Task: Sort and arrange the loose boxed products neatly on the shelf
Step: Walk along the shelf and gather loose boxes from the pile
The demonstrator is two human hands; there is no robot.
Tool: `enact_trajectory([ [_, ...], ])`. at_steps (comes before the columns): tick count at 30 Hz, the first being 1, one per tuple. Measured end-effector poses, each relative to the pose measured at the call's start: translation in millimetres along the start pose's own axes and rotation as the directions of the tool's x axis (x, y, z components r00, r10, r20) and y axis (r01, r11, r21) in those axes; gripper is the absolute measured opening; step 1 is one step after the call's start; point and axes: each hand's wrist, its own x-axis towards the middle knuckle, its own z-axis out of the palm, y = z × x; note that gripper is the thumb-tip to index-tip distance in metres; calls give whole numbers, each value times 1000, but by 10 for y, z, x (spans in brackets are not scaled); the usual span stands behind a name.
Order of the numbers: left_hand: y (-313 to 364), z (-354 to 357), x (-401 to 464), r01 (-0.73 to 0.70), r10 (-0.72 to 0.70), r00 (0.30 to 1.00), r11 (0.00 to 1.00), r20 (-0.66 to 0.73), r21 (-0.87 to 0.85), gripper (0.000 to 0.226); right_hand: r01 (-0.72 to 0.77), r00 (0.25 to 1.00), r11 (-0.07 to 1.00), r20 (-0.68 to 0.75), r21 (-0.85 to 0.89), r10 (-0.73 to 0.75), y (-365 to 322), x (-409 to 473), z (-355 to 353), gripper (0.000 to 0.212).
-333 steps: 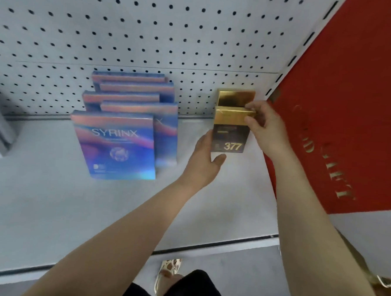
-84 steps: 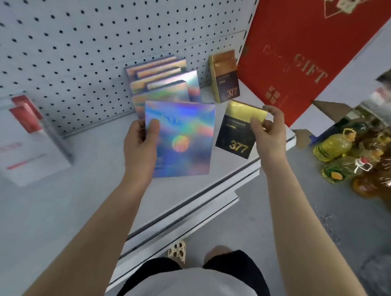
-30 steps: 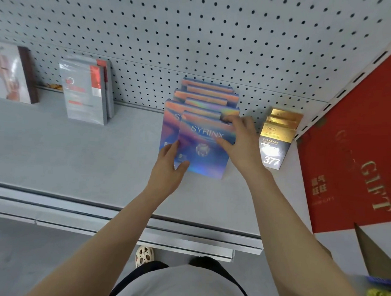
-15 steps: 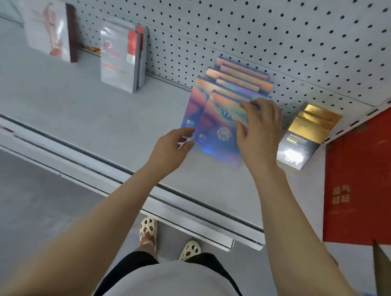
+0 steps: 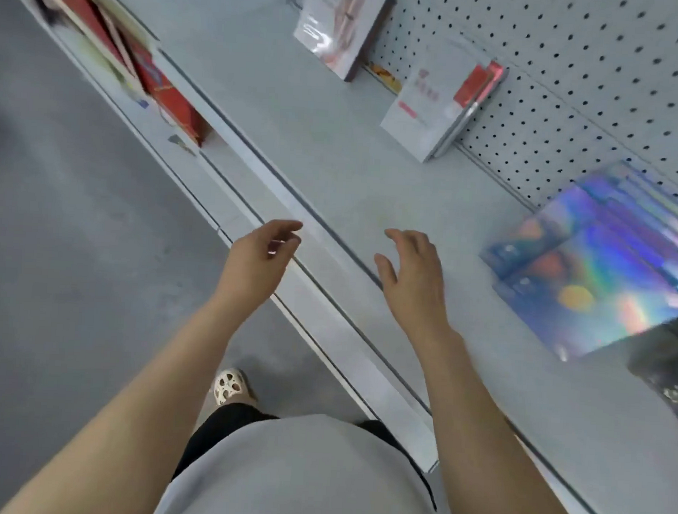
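- Both hands empty. Left hand [image 5: 260, 252] hangs over the front lip of the shelf [image 5: 334, 170] w/ fingers loosely curled, nothing in them. Right hand [image 5: 413, 274] sits above bare shelf, fingers spread & relaxed, also gripping nothing.
- Neither hand touches a product. Reads as a gap between jobs, prob. heading for the next group to the left.
- Holographic boxes [image 5: 599, 278] stand at right edge of view, overlapped front-to-back in a row running toward the pegboard [image 5: 575, 72]. Faces forward, so labels show to a shopper; the staggering lets each one lean on the one behind. Blurry, so can't count them.
- Dark box [image 5: 665, 364] just beside them at far right, partly cut by the frame. Print unreadable here.
- White-and-red boxes [image 5: 435, 108] lean back against the pegboard, well apart from the holographic group. A couple packed together, one slightly off line w/ the front one — likely candidates for squaring up.
- Pale box w/ dark spine [image 5: 341, 29] stands further left, also propped on the back wall, alone.
- Something small & orange [image 5: 384, 72] lies at the base of the pegboard between those two groups; too blurred to ID.
- Red packs [image 5: 161, 86] sit on the tier below, not on this shelf.
- Judgement: right-hand groups look done; the leaning ones at back still need attn. Risk = thin boxes tipping if nudged from one side only, so two hands make sense.
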Motion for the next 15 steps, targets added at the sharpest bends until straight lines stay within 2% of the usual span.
enact_trajectory([
  [5,-705,-1097,219,139,-140,978,990,-153,-15,18,59,991,993,113,100,-70,-1025,451,765,32],
  [10,-1312,-2123,470,233,-219,932,972,-290,14,18,129,970,976,182,177,-161,-2017,945,1545,32],
  [15,-1710,-2845,792,323,-308,881,946,-360,-19,21,215,927,958,269,189,-261,-2807,1452,2106,33],
])
